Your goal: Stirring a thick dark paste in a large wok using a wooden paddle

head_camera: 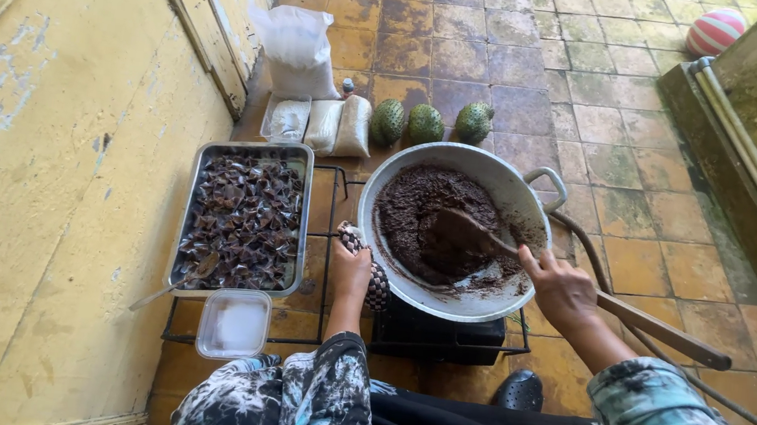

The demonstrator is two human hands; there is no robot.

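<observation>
The wide, dented grey metal pan (505, 184) sits on a low black burner stand (440, 335) at the right end of a thin black wire rack (330, 236), holding a dark brown, crumbly paste (420, 222). The right hand (562, 288) is wrapped around the long wooden paddle (578, 292), whose blade is sunk in the paste; the left hand (351, 268) is closed on a patterned cloth (377, 286) pressed to the pan's near-left rim. The pan overhangs its small stand, so a hard push of the paddle could tip it or slop paste over the rim — and the rim is likely hot if the cloth slips. A dark hose (599, 276) running past the stand could snag. On the rack's left end lies a rectangular metal tray of dark folded wrappers (243, 218), with a lidded clear plastic tub (234, 323) at its near corner. Beyond, on the tiled floor, are pale filled bags (327, 123) and three green spiky fruits (427, 123) — well apart from the pan.
</observation>
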